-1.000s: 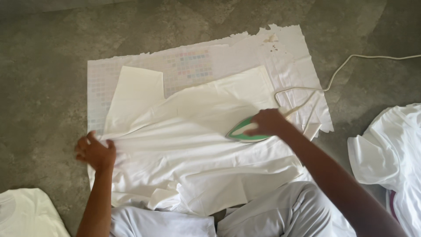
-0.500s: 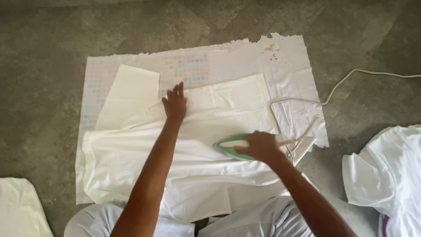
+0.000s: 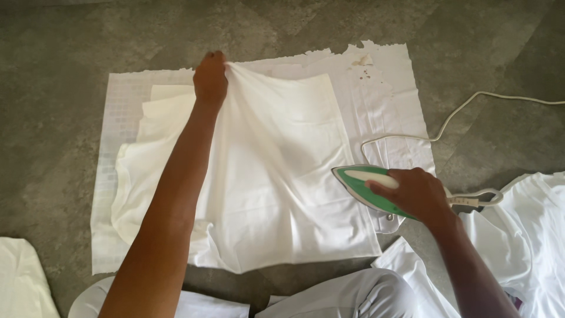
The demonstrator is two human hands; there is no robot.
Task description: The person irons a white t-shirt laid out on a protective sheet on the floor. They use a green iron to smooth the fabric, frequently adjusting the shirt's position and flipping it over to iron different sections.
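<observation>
A white garment (image 3: 276, 171) lies spread on a pale cloth (image 3: 388, 76) on the grey floor. My left hand (image 3: 210, 76) is stretched to the far edge and pinches the garment's fabric there, pulling it taut. My right hand (image 3: 412, 191) grips the handle of a green and white iron (image 3: 359, 182), which sits at the garment's right edge with its tip pointing left. The iron's white cord (image 3: 465, 112) loops away to the right.
More white clothes lie at the right (image 3: 529, 235) and at the lower left corner (image 3: 20, 277). My knees in white trousers (image 3: 347, 294) are at the bottom. The cloth has a torn, stained far right corner (image 3: 362, 62).
My left hand moved from the garment's left edge up to its far edge and lifted the fabric over. The iron slid right, off the middle to the garment's right edge.
</observation>
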